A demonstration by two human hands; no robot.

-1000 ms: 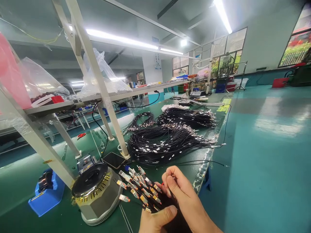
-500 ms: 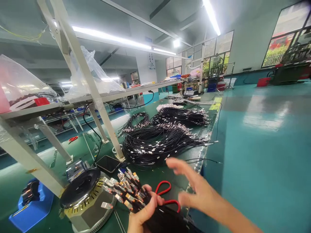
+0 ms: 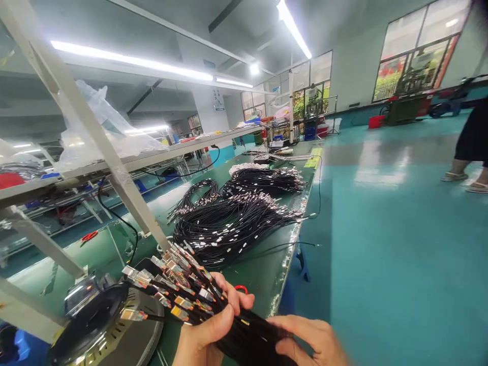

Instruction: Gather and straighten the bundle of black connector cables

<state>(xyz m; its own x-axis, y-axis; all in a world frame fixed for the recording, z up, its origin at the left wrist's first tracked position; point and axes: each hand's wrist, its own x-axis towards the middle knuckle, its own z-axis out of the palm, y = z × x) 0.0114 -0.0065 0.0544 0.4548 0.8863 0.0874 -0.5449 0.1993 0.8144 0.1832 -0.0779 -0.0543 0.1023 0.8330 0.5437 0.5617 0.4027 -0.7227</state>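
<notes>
Left grip [image 3: 208,325] and right grip [image 3: 305,338] around cable bundle [image 3: 213,310].

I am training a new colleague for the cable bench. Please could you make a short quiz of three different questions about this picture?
1. True or false: the left hand grips a bundle of black cables whose metal-tipped ends fan out to the left.
2. Multiple choice: where is the right hand? A) on the round machine; B) on the same bundle, to the right of the left hand; C) on the shelf.
3. Fill in: the coiled cable piles lie on a ____ bench top.

Key: 1 true; 2 B; 3 green.
</notes>
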